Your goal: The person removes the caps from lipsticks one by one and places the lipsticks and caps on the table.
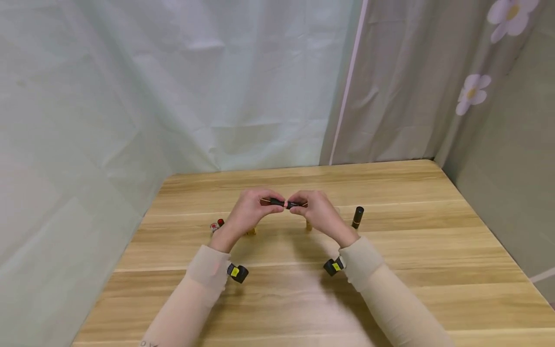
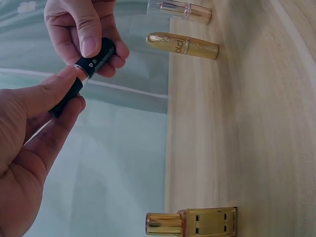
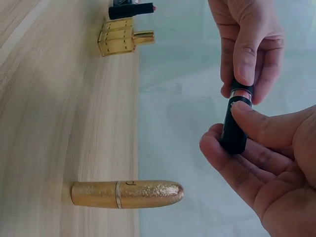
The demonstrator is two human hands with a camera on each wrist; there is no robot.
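Between both hands, above the table, is a black lipstick tube (image 1: 276, 201) with a pink band at the middle, where its two black parts meet. My left hand (image 1: 251, 208) pinches one end between thumb and fingers. With thumb and fingertips, my right hand (image 1: 318, 209) holds the other end, a black part with small pale lettering (image 2: 101, 61). The pink section (image 3: 241, 94) shows in the narrow gap between the parts. Below the hands, a rounded gold lipstick (image 3: 131, 194) stands upright on the table, and a square gold lipstick (image 2: 212, 222) stands nearer the left hand.
A black tube (image 1: 357, 218) stands right of the right forearm. Beside the left wrist are a black lipstick with a red tip (image 1: 221, 222) and a small round item (image 1: 214, 226). A clear-capped lipstick (image 2: 180, 11) stands near the rounded gold one. Curtains hang behind the wooden table (image 1: 286, 299).
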